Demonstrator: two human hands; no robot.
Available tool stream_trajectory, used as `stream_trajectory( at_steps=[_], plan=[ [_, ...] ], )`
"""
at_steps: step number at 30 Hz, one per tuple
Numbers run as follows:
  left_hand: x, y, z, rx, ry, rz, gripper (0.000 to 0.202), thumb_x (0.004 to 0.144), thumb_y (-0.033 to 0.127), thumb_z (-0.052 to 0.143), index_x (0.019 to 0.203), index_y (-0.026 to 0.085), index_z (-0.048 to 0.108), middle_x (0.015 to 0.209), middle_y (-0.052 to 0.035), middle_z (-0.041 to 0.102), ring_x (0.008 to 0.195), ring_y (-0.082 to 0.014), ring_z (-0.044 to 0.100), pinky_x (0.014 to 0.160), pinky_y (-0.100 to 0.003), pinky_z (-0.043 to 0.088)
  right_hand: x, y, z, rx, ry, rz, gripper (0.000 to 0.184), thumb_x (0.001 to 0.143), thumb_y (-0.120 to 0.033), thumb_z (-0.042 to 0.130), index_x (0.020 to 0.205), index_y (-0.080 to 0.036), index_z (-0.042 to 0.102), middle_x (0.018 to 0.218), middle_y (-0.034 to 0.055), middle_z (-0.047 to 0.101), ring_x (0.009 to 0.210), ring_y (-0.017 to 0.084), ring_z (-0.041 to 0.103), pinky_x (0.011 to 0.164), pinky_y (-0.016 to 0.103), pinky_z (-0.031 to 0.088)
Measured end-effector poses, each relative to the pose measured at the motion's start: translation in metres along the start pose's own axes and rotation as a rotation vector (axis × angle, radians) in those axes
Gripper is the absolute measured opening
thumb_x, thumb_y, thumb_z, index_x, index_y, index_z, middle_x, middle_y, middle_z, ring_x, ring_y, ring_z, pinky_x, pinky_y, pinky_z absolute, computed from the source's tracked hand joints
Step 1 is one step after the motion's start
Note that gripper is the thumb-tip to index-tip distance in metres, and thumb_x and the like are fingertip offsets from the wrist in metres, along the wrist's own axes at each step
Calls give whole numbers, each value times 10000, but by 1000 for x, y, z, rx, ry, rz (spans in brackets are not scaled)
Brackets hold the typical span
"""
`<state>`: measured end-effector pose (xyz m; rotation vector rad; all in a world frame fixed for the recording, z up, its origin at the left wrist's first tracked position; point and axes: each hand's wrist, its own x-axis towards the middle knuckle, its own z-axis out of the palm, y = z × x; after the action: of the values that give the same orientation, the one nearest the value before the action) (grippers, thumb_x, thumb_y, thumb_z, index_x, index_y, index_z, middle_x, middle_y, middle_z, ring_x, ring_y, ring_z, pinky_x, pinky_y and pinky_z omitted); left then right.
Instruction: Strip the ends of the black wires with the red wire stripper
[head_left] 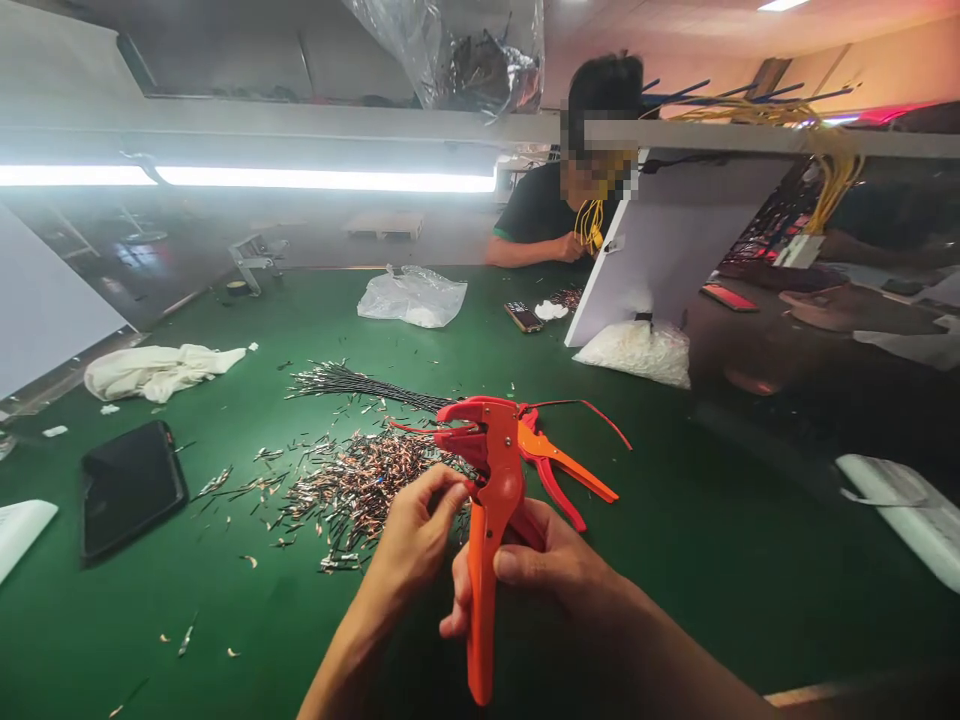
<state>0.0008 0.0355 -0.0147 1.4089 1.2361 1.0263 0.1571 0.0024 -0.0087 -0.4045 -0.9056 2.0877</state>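
Note:
My right hand [551, 560] is wrapped around the handles of an orange and red wire stripper [501, 480], held upright with its jaws pointing left. My left hand [427, 515] has thumb and forefinger pinched against the tool's side, just below the jaws. What lies between those fingertips is hidden. A thin red wire [412, 428] shows at the jaws, and another red length [592, 412] extends on the right. Behind the tool lies a second orange and red wire stripper [574, 470]. A bundle of black wires [367, 385] with bright ends rests beyond it.
A heap of short wire pieces [360, 485] covers the green table [712, 560] beside my left hand. A black phone [135, 490] and white cloth [161, 372] lie left; plastic bags [412, 297] sit farther back. Across the table, a person [540, 215] holds yellow cables near a white panel [667, 230].

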Motion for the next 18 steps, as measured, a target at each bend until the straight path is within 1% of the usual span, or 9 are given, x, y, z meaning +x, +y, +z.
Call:
stream_trajectory(
  at_steps=[3, 4, 6, 7, 9, 11, 14, 18],
  plan=[
    [-4, -4, -14, 173, 253, 94, 198, 855, 371, 606, 791, 199, 683, 792, -28, 650, 773, -190, 567, 730, -305, 452, 4, -4, -2, -37, 46, -54, 236, 808, -251, 787, 974, -144, 657, 882, 60, 732, 787, 234, 753, 761, 449, 629],
    [-6, -6, -17, 219, 321, 125, 186, 868, 364, 598, 825, 202, 681, 819, -34, 656, 794, -198, 578, 757, -321, 453, 5, -5, -4, -40, 75, -63, 245, 791, -228, 799, 975, -148, 658, 889, 53, 728, 796, 229, 746, 769, 466, 632],
    [-11, -7, -22, 286, 412, 186, 177, 903, 352, 576, 901, 204, 673, 859, -40, 672, 810, -200, 607, 784, -336, 466, 7, -5, -6, -41, 130, -62, 282, 768, -200, 813, 996, -158, 652, 890, 42, 723, 811, 222, 738, 784, 481, 634],
    [-14, -7, -22, 313, 434, 217, 168, 917, 339, 570, 934, 205, 669, 868, -38, 680, 804, -194, 621, 779, -333, 476, 8, -5, -7, -40, 149, -52, 304, 765, -195, 815, 1015, -164, 644, 886, 37, 723, 817, 223, 739, 786, 482, 633],
    [-18, -5, -22, 364, 436, 283, 139, 936, 297, 564, 956, 212, 672, 854, -26, 686, 765, -175, 633, 737, -308, 492, 9, -3, -9, -25, 164, -25, 328, 762, -199, 821, 1027, -168, 631, 892, 36, 722, 819, 221, 740, 778, 479, 633],
    [-21, -3, -21, 409, 414, 355, 142, 944, 248, 548, 952, 220, 687, 836, -16, 684, 739, -159, 633, 703, -284, 500, 9, 1, -10, 7, 148, 7, 335, 748, -209, 838, 1000, -160, 623, 896, 41, 719, 803, 215, 738, 763, 472, 635],
    [-23, -2, -22, 456, 415, 443, 204, 953, 212, 521, 1022, 229, 712, 889, -27, 697, 765, -151, 640, 683, -265, 506, 10, 9, -12, 47, 101, 39, 350, 723, -213, 859, 955, -144, 606, 869, 45, 710, 751, 205, 727, 718, 452, 642],
    [-25, -9, -25, 496, 469, 469, 231, 962, 186, 527, 1092, 260, 704, 919, -12, 720, 766, -133, 660, 664, -237, 495, 10, 19, -13, 102, 37, 80, 402, 711, -197, 862, 990, -144, 577, 856, 42, 701, 723, 194, 716, 664, 409, 652]
  ],
)
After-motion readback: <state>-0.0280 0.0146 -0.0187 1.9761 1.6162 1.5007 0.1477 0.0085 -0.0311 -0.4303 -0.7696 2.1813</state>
